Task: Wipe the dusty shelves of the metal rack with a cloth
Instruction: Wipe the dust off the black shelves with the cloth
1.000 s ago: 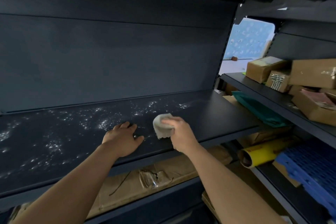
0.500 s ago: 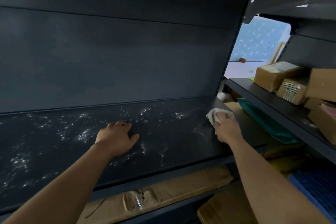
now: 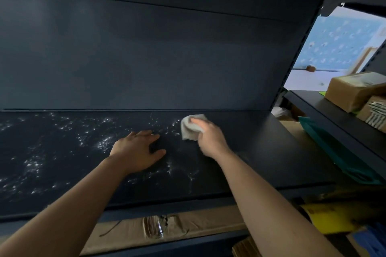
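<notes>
on my feed the right hand [image 3: 211, 140] has its fingers bunched round the cloth [image 3: 191, 128], pressing it onto the shelf [image 3: 261, 142] close to the back panel [image 3: 146, 58]. the left hand [image 3: 137, 150] lies flat, fingers spread and holding nothing, just left of the cloth.

what the next stroke turns on, as i judge it: the dust [image 3: 102, 142] lies left of the cloth-holding fingers, strung out along the shelf's long axis, which runs left to right. the surface right of them looks clean (though the dim light may hide a thin film). the left hand is nearer the thick patch and sits between it and the cloth, so i expect it must move aside. thin streaks [image 3: 171, 169] lie nearer the front edge than the fingers.
</notes>
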`<state>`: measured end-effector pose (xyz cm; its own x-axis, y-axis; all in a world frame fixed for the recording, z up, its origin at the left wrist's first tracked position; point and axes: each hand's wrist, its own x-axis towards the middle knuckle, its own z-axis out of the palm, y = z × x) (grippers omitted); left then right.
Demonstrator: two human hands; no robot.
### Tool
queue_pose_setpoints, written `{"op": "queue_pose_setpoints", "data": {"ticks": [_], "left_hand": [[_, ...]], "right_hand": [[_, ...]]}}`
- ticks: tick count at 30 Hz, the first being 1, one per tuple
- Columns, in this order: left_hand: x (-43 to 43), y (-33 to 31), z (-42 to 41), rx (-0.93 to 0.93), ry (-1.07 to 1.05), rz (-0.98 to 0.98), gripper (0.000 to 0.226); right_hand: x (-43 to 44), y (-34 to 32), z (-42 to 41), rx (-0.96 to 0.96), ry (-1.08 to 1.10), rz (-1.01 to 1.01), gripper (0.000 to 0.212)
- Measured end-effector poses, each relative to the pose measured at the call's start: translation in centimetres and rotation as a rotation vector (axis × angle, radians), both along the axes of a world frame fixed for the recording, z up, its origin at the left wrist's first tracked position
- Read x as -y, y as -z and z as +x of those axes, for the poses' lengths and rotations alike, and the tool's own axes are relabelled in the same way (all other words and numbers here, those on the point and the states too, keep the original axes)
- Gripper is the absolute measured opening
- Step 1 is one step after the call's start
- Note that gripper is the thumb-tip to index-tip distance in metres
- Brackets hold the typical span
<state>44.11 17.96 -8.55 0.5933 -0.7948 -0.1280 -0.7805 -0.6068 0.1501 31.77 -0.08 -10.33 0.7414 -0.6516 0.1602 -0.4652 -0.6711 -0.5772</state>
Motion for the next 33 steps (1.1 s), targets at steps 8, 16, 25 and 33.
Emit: {"op": "queue_pose_setpoints", "data": {"ticks": [8,16,25,33], "left_hand": [[0.0,0.1,0.0,-0.014,-0.009,-0.006,0.069],[-0.1,0.2,-0.1,-0.019,0.005,-0.008,0.070],[-0.3,-0.1,-0.4,-0.017,0.014,-0.005,0.070],[-0.4,-0.2,-0.5,-0.051,0.011,-0.017,0.071]], "right_hand": [[5.6,-2.2,-6.6,0.449,0.359,0.245,0.052],[9.0,0.0,-12.5,-0.124,0.484,-0.200,0.039],[0.8,0.8,-7.3,-0.026,0.143,-0.201,0.041],[-2.8,-2.1,-6.0,0.520,0.339,0.230,0.052]]}}
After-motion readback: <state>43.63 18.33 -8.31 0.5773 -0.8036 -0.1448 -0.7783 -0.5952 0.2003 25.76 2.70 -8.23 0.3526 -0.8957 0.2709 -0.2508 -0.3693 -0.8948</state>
